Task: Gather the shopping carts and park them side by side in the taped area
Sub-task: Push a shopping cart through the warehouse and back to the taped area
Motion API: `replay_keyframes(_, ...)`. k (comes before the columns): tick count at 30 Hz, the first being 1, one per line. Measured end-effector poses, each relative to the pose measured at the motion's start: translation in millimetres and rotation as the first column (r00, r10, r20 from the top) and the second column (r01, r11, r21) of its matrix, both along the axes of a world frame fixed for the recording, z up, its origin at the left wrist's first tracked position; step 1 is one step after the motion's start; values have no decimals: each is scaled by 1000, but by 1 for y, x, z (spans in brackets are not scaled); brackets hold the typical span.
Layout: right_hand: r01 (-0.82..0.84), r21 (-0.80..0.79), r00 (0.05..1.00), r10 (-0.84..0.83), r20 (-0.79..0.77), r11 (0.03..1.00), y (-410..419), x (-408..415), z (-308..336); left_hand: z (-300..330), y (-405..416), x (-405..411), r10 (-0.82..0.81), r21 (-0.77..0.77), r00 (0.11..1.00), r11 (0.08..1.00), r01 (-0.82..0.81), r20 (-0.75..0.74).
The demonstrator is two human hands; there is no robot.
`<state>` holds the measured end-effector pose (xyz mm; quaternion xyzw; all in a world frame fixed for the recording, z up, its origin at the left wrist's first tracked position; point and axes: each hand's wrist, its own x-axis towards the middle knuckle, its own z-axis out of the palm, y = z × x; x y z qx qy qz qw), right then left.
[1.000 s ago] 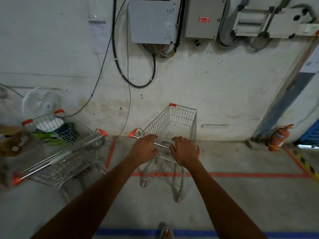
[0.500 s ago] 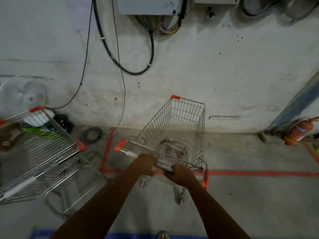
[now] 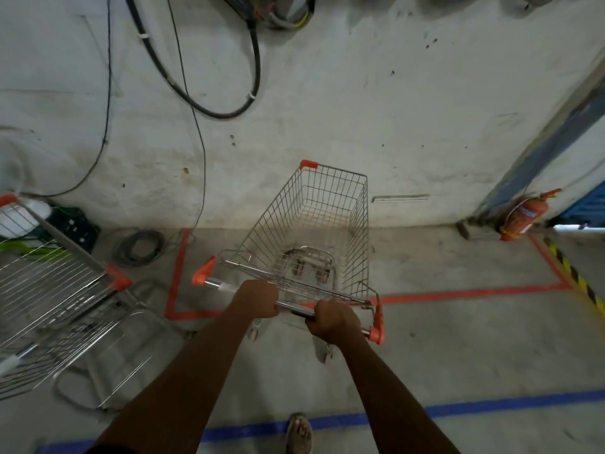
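Two shopping carts were in view. The left hand (image 3: 256, 299) and right hand (image 3: 331, 321) both gripped the handle of the middle cart (image 3: 314, 231), which straddled the red tape outline (image 3: 458, 293); the second cart (image 3: 55, 299) stood left, outside it.

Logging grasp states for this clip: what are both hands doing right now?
Left hand: closed round the cart handle.
Right hand: closed round the same handle, nearer its right end.
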<state>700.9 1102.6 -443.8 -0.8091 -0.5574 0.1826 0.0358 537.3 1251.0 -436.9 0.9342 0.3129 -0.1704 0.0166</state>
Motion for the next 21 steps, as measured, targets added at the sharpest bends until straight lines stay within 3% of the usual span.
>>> replay_keyframes(7,-15,-16,1000,15,-8,1000,-14,1,-3,1,-13,-2,-22,-1,999,1000,22,-23)
replay_keyframes(14,-195,-75,979,188,-82,978,-31,26,-11,3,-59,-3,50,35,999,998,-50,2)
replay_keyframes(21,-424,-24,904,422,-63,905,-49,70,-15,3,-110,16,252,-11,967,968,-252,22)
